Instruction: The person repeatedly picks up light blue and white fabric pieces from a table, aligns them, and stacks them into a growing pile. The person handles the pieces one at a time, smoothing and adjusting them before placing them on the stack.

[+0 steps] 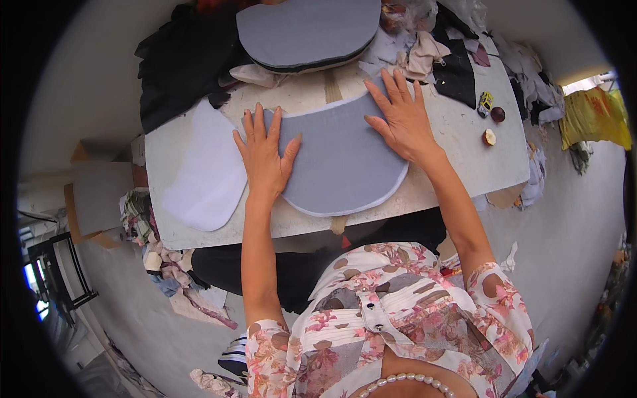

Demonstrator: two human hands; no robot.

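A grey fabric panel [338, 159] with a curved near edge lies flat on the white table, and a thin white margin shows along its rim. My left hand [267, 152] rests on its left side with the fingers spread. On the far right part of the panel lies my right hand [403, 119], its fingers also stretched out and apart. Neither hand grips anything. Left of my left hand is a white curved fabric piece [207, 176]. Beyond the panel sits a stack of similar grey panels [308, 33].
Black cloth [186, 69] covers the table's far left corner. Fabric scraps [424, 56] pile up at the far right. A small toy car [486, 103], a dark round fruit [497, 114] and a cut fruit piece [489, 136] lie at the right. More scraps [176, 265] litter the floor.
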